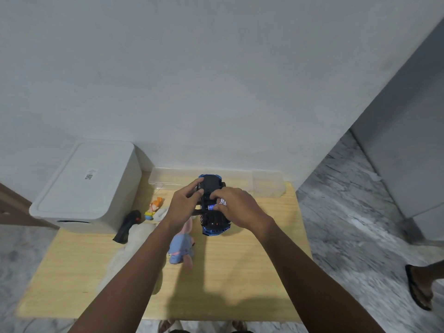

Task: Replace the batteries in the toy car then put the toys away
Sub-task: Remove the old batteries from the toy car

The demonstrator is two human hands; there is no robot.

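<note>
A blue toy car (213, 223) lies upside down above the wooden table (240, 272), its black underside facing up. My left hand (183, 204) grips the car's left side near the far end. My right hand (234, 204) has its fingers curled over the open battery bay, pinching a blue-labelled battery (211, 207) that sits in the bay. A second small wrapped cell seems to show by my right fingertips, too small to be sure.
A clear plastic bin (266, 183) stands at the table's far edge behind the car. A white lidded box (89, 186) sits far left. A black remote (127, 227), a small orange figure (155, 207), a white plush and a pink-and-blue plush (181, 248) lie left of the car. Someone's sandalled foot (420, 287) is on the marble floor at right.
</note>
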